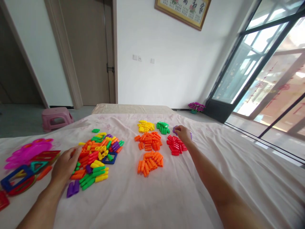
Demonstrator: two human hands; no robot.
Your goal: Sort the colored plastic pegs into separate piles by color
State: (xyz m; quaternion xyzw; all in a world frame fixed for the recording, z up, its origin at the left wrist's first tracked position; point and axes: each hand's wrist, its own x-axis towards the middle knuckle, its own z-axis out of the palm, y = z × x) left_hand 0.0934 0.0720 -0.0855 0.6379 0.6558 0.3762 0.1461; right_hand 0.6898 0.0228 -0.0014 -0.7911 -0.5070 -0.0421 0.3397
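On the left of the cloth lies a mixed heap of plastic pieces (95, 156) in orange, yellow, green, red and purple. My left hand (65, 163) is at its left edge, fingers bent together; what they grip, if anything, is hidden. My right hand (183, 133) is pinched over a small purple pile (175, 128) at the back right, partly covering it. Single-colour piles stand near it: red pieces (175, 145), green pieces (163, 127), yellow pieces (145, 126), and two orange piles, one behind (149, 141) and one in front (150, 163).
At the far left lie a pink flower-shaped plate (30, 152), a blue square frame (17, 179) and red flat pieces. A blue frame (111, 158) touches the mixed heap. Beyond the wrinkled cloth (119, 203) are a pink stool (57, 118) and purple flowers (196, 106).
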